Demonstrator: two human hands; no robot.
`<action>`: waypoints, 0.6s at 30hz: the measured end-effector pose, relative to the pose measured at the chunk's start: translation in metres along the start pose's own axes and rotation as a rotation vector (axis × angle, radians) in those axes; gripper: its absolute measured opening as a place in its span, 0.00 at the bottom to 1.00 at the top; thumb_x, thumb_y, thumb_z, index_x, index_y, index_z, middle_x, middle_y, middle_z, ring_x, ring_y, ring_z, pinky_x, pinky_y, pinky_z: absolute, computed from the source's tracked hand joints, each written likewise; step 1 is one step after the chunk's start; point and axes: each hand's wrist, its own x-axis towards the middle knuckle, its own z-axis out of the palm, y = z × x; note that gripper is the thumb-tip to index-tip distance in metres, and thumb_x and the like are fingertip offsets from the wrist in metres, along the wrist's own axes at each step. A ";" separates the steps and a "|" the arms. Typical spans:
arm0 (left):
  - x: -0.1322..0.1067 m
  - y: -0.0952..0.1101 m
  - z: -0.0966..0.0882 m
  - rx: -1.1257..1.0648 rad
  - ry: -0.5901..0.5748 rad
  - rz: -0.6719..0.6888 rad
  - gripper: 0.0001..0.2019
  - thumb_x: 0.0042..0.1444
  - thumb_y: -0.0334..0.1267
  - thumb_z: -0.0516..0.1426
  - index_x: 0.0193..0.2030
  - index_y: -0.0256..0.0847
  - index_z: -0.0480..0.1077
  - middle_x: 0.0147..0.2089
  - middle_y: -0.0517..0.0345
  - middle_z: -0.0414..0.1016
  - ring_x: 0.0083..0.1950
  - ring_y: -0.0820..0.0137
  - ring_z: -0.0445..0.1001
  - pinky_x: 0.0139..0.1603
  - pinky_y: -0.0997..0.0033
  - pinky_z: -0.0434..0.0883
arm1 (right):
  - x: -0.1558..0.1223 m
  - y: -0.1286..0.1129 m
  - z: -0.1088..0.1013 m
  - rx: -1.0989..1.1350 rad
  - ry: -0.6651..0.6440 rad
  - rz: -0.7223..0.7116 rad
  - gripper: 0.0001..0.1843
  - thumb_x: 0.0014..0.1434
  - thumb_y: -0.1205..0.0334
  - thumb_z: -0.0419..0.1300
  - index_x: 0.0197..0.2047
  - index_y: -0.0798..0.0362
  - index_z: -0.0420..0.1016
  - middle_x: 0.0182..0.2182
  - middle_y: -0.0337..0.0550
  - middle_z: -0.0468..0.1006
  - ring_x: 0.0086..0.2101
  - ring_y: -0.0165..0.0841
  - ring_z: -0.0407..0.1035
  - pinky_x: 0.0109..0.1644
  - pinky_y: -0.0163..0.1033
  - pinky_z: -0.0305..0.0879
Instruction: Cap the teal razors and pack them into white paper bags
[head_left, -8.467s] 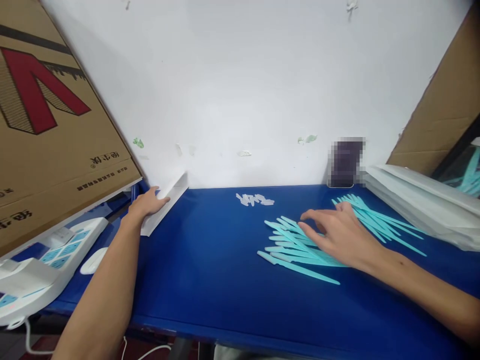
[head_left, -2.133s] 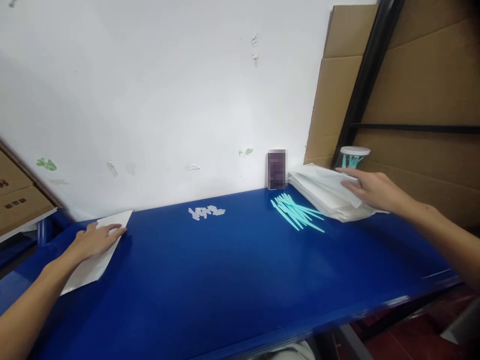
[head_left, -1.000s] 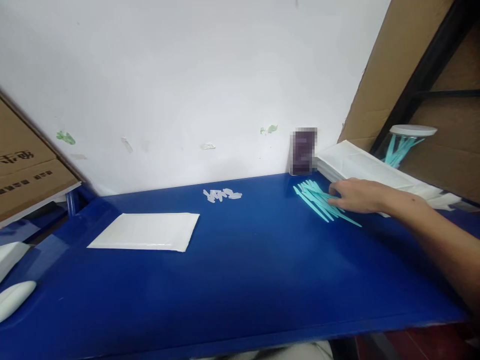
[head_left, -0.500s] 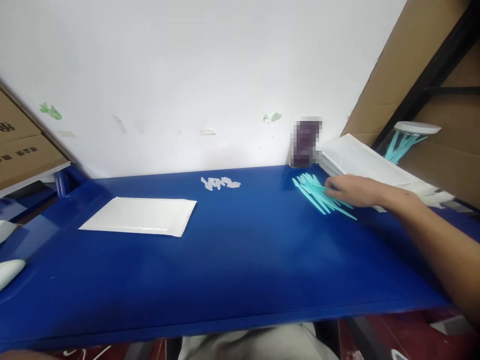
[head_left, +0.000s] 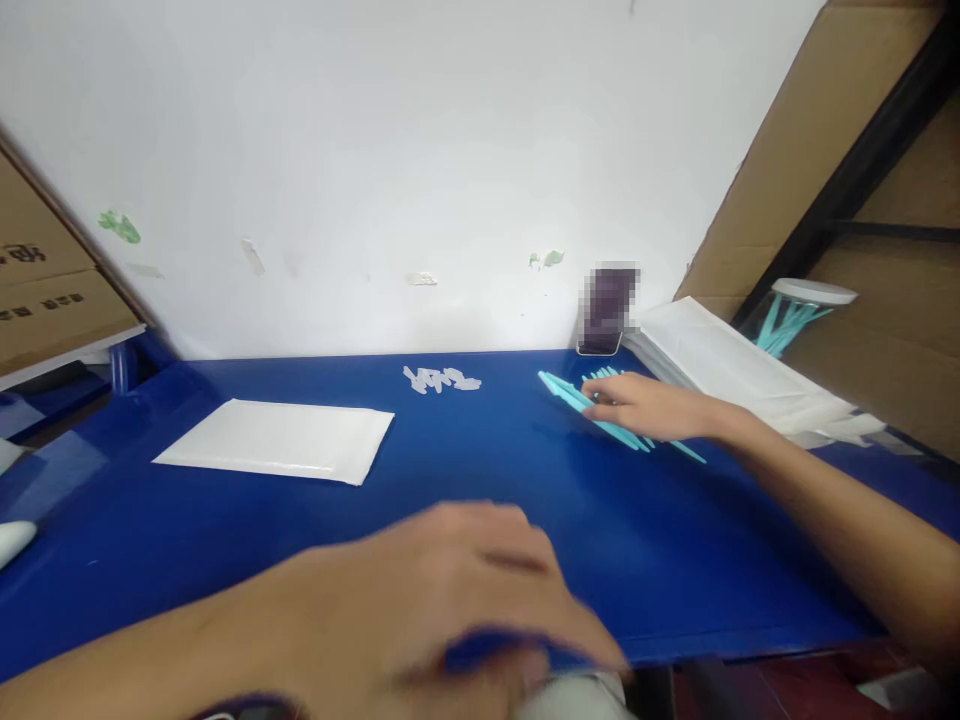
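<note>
My right hand [head_left: 649, 405] is closed on a few thin turquoise plastic sticks [head_left: 566, 390]. Their ends point out to the left, beyond the fingertips. Under and behind this hand lies a loose pile of the same turquoise sticks [head_left: 688, 451], partly covered by it. My left hand [head_left: 457, 590] reaches over the front of the blue table, blurred, with thumb and fingers apart and nothing seen between them. Beyond it on the left lies a flat white padded envelope [head_left: 277, 440]. Small whitish pieces [head_left: 441, 380] form a cluster near the wall.
A phone-like object with a pixelated face [head_left: 607, 310] leans on the white wall. Stacked white envelopes [head_left: 727, 355] lie at the right, beside a white-lidded clear jar [head_left: 784, 325] of turquoise sticks. Cardboard [head_left: 60, 290] borders the left of the blue table [head_left: 187, 540].
My left hand has come into view from the lower left. My right hand has moved slightly left, and the sticks in its grip now stick out left of the pile.
</note>
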 end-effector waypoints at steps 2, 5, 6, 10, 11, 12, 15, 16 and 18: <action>0.035 -0.024 -0.029 0.105 -0.137 -0.012 0.18 0.64 0.42 0.49 0.56 0.51 0.74 0.41 0.53 0.79 0.41 0.63 0.74 0.49 0.55 0.69 | 0.005 0.001 -0.005 0.010 0.020 0.029 0.22 0.64 0.42 0.48 0.37 0.51 0.74 0.37 0.48 0.81 0.36 0.42 0.74 0.38 0.43 0.66; 0.057 -0.066 -0.055 0.337 -0.013 -0.194 0.19 0.67 0.43 0.46 0.44 0.42 0.77 0.31 0.57 0.78 0.29 0.69 0.67 0.52 0.51 0.63 | 0.005 0.020 -0.012 -0.069 0.137 0.210 0.31 0.64 0.37 0.44 0.43 0.54 0.75 0.42 0.55 0.81 0.41 0.47 0.75 0.43 0.47 0.68; 0.057 -0.080 -0.061 0.421 0.011 -0.261 0.20 0.67 0.45 0.45 0.40 0.41 0.77 0.24 0.59 0.74 0.25 0.70 0.64 0.52 0.51 0.63 | 0.002 0.028 -0.013 -0.108 0.155 0.271 0.35 0.64 0.34 0.43 0.44 0.56 0.75 0.42 0.57 0.80 0.41 0.48 0.75 0.43 0.49 0.68; 0.039 -0.117 -0.074 0.654 0.044 -0.504 0.25 0.65 0.53 0.45 0.43 0.38 0.77 0.27 0.53 0.75 0.31 0.62 0.70 0.45 0.56 0.66 | -0.011 0.045 -0.010 -0.162 0.034 0.333 0.42 0.53 0.23 0.48 0.41 0.55 0.76 0.41 0.58 0.80 0.38 0.50 0.76 0.39 0.51 0.70; 0.034 -0.122 -0.076 0.672 0.043 -0.574 0.26 0.65 0.54 0.44 0.48 0.38 0.76 0.34 0.49 0.77 0.35 0.59 0.73 0.43 0.58 0.67 | -0.013 0.044 -0.007 -0.155 -0.011 0.333 0.42 0.51 0.21 0.49 0.39 0.54 0.76 0.41 0.58 0.80 0.37 0.50 0.76 0.38 0.50 0.71; 0.030 -0.126 -0.076 0.683 0.039 -0.644 0.28 0.66 0.55 0.43 0.53 0.39 0.74 0.41 0.46 0.77 0.40 0.55 0.74 0.42 0.58 0.67 | -0.014 0.042 -0.005 -0.147 -0.055 0.335 0.42 0.51 0.21 0.49 0.37 0.54 0.75 0.40 0.57 0.80 0.36 0.50 0.76 0.37 0.50 0.71; 0.022 -0.134 -0.071 0.709 0.029 -0.775 0.31 0.66 0.56 0.39 0.64 0.40 0.66 0.54 0.40 0.71 0.52 0.48 0.72 0.46 0.53 0.68 | -0.011 0.030 0.003 -0.118 -0.065 0.336 0.42 0.55 0.21 0.40 0.31 0.53 0.73 0.39 0.58 0.80 0.36 0.49 0.76 0.39 0.51 0.71; 0.021 -0.137 -0.067 0.706 0.033 -0.791 0.31 0.67 0.56 0.39 0.66 0.41 0.64 0.55 0.39 0.70 0.54 0.47 0.70 0.48 0.51 0.68 | -0.010 0.025 0.006 -0.110 -0.035 0.330 0.43 0.57 0.22 0.37 0.31 0.53 0.72 0.40 0.59 0.79 0.37 0.49 0.75 0.40 0.51 0.71; 0.021 -0.144 -0.062 0.676 0.060 -0.799 0.31 0.68 0.55 0.37 0.68 0.43 0.61 0.56 0.39 0.68 0.55 0.47 0.68 0.51 0.49 0.67 | -0.006 0.015 0.013 -0.100 0.035 0.314 0.44 0.57 0.22 0.35 0.32 0.54 0.71 0.41 0.60 0.78 0.39 0.49 0.75 0.41 0.51 0.71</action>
